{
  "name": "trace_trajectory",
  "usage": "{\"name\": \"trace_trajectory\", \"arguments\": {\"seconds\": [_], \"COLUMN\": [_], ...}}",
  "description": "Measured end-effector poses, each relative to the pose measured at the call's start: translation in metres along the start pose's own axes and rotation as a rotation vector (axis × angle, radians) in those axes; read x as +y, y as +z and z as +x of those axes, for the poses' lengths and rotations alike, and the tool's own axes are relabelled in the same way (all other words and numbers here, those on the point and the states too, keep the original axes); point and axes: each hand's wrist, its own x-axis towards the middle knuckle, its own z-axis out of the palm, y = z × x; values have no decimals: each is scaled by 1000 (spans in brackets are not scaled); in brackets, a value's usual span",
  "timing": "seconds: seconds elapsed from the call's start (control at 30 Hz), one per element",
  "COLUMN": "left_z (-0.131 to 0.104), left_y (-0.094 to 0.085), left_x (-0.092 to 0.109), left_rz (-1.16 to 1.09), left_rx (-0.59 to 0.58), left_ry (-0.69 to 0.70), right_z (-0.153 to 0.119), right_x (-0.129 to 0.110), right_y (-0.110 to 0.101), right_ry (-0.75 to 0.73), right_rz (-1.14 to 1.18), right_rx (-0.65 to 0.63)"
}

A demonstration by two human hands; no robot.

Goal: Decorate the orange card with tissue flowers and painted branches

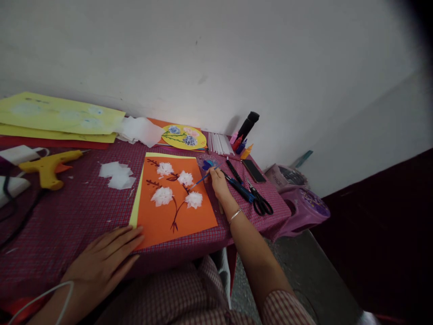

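Observation:
An orange sheet of paper (189,223) lies on a yellow sheet (136,206) near the table's front edge. Dark painted stems and several white tissue flowers (162,197) are on it. My right hand (219,183) pinches a thin blue paintbrush (202,179), whose tip is over the sheet between the right-hand flowers. Beside that hand is a small clear palette with blue paint (209,164). My left hand (110,250) rests with fingers stretched out on the sheet's lower left corner and the tablecloth.
A yellow glue gun (50,169) and white tissue pieces (117,175) lie to the left. Scissors (261,202), a phone (253,170), paint bottles (241,146) and glue sticks (219,143) are on the right. A decorated yellow oval card (184,137) lies behind. A pink stool (301,210) stands beyond the table.

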Motion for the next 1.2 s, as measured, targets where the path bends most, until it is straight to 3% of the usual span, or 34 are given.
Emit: {"name": "trace_trajectory", "arguments": {"seconds": [0.27,0.53,0.8,1.2], "left_z": [0,2,-4,-5], "left_y": [-3,-1,4,12], "left_x": [-1,0,0,-3], "left_rz": [35,28,54,72], "left_rx": [-13,19,26,68], "left_ry": [30,25,27,80], "right_z": [0,-2,-25,-23], "right_x": [-1,-8,-23,-16], "right_y": [-1,-1,0,-2], "right_ry": [-40,-8,-235,-205], "right_rz": [-88,58,-81,-98], "right_rx": [-1,119,19,-2]}}
